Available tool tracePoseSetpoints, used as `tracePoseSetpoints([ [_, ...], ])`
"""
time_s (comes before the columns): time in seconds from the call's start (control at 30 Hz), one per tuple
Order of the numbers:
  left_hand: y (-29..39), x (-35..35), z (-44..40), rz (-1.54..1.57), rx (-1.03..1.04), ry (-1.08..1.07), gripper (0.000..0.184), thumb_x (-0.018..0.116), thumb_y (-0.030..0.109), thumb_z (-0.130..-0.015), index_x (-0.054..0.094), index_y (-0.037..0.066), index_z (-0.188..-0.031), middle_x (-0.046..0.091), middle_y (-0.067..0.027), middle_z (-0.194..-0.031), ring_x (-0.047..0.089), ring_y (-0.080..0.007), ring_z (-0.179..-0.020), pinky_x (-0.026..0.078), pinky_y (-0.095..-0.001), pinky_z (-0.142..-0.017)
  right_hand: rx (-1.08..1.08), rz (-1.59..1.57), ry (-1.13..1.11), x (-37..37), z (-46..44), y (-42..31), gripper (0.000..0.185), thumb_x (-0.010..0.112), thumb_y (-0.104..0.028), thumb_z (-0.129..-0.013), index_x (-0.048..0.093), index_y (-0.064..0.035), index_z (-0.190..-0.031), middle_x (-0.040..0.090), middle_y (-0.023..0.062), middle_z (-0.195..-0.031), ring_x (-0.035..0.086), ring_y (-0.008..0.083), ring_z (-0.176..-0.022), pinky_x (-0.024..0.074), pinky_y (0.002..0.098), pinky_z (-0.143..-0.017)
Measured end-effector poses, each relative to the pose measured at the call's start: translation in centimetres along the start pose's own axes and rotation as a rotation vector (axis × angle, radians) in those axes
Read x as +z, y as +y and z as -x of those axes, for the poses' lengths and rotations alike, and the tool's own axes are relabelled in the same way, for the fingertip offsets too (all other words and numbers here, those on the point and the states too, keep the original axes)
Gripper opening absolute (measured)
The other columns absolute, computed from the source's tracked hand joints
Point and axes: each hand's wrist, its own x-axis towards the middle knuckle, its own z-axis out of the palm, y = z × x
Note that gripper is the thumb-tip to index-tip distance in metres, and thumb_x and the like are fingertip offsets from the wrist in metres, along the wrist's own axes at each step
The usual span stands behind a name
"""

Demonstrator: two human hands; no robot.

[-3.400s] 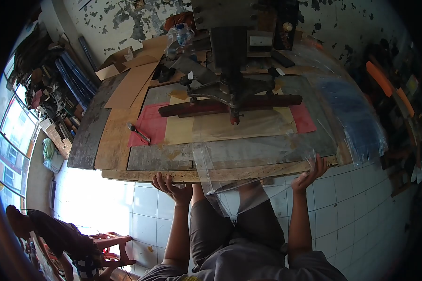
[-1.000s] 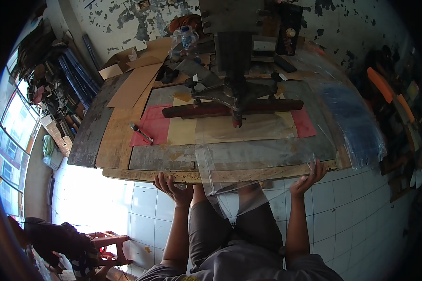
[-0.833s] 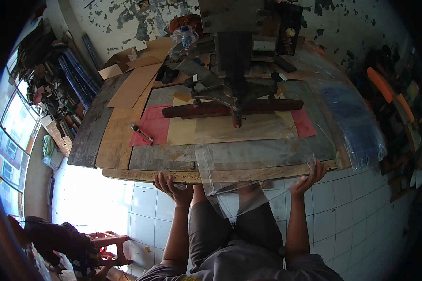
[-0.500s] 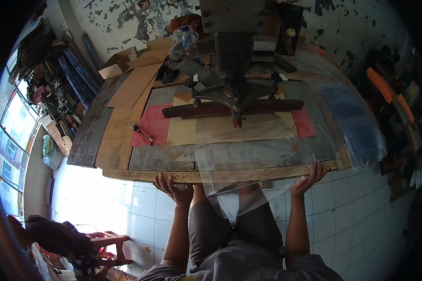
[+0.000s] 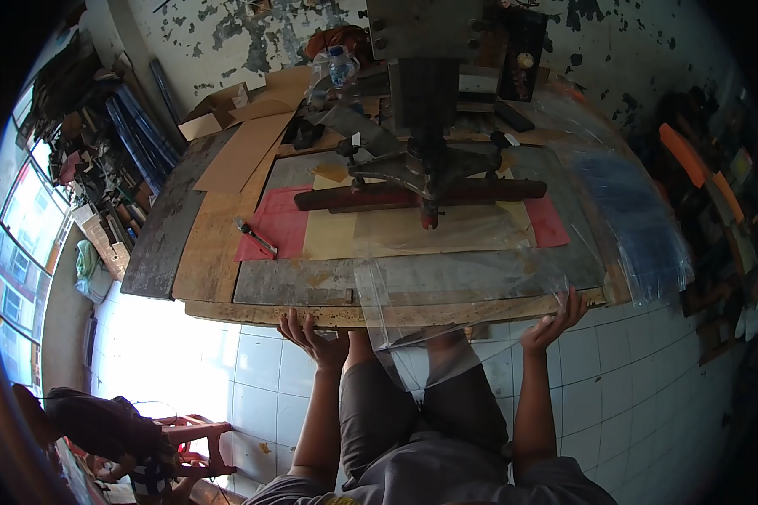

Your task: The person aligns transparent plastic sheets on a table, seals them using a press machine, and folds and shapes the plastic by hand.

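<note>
My left hand [image 5: 313,340] is at the wooden front edge of the table [image 5: 227,313], with its fingers apart and their tips against the edge. My right hand [image 5: 556,320] touches the same edge further right, fingers stretched upward. Between them a clear plastic sheet [image 5: 396,295] lies partly on the table and hangs over the edge above my lap. Its right side reaches close to my right fingers. Behind it, a heavy press with a long dark bar [image 5: 362,197] stands over yellow paper [image 5: 328,240] and pink paper [image 5: 278,215].
A cutter knife [image 5: 257,239] lies on the pink paper. Cardboard [image 5: 240,156] is at the left, a stack of clear plastic sheets [image 5: 632,219] at the right. A water bottle [image 5: 340,69] stands at the back. Another person [image 5: 101,429] is beside a red stool [image 5: 202,442] at lower left.
The view has shifted very slightly. Both my hands stay at the table edge and the plastic sheet keeps its place. The other person's arm at lower left has moved a little.
</note>
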Motion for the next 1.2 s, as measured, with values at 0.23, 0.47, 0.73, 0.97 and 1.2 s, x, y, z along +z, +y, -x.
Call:
tracePoseSetpoints([
  [0.23,-0.2,-0.2,0.1,0.017,0.015,-0.015,0.079,0.083,0.031,-0.081,0.040,0.012,-0.144,0.038,-0.0218,-0.155,0.028,-0.0511,-0.149,0.023,-0.0727,-0.120,0.023,-0.007,-0.016,-0.3,-0.2,-0.5,0.053,0.019,-0.034,-0.114,0.047,0.0002,-0.144,0.040,0.0229,-0.157,0.024,0.0472,-0.153,0.0180,0.0673,-0.123],
  [0.47,-0.2,-0.5,0.1,0.044,0.003,-0.026,0.067,0.076,0.028,-0.085,0.045,0.014,-0.143,0.040,-0.0204,-0.157,0.031,-0.0485,-0.150,0.018,-0.0725,-0.121,0.048,-0.019,-0.025,-0.6,-0.3,-1.0,0.052,0.024,-0.033,-0.114,0.045,-0.0002,-0.148,0.040,0.0218,-0.158,0.026,0.0485,-0.152,0.0188,0.0671,-0.123],
  [0.73,0.0,-1.7,-0.3,0.098,-0.014,-0.065,0.061,0.074,0.021,-0.083,0.053,0.013,-0.139,0.045,-0.0179,-0.153,0.036,-0.0476,-0.148,0.021,-0.0693,-0.122,0.175,-0.053,-0.141,-3.2,-1.9,-2.1,0.054,0.026,-0.039,-0.114,0.054,-0.0018,-0.143,0.053,0.0169,-0.148,0.038,0.0392,-0.146,0.0240,0.0586,-0.121],
  [0.97,0.3,-3.2,-1.0,0.099,-0.012,-0.147,0.066,0.076,0.017,-0.082,0.050,0.010,-0.142,0.045,-0.0186,-0.155,0.035,-0.0479,-0.149,0.021,-0.0700,-0.122,0.527,-0.640,-0.286,-5.7,-9.2,-3.8,0.063,0.029,-0.052,-0.113,0.057,-0.0039,-0.142,0.060,0.0142,-0.140,0.053,0.0299,-0.135,0.0315,0.0462,-0.119],
  [1.2,0.2,-4.4,-1.0,0.121,-0.029,-0.199,0.063,0.074,0.015,-0.082,0.053,0.010,-0.141,0.048,-0.0172,-0.153,0.036,-0.0445,-0.150,0.022,-0.0660,-0.123,0.619,-0.804,-0.483,-7.6,-14.2,-6.8,0.061,0.045,-0.054,-0.109,0.062,-0.0041,-0.139,0.063,0.0123,-0.135,0.058,0.0246,-0.125,0.0394,0.0416,-0.112],
])
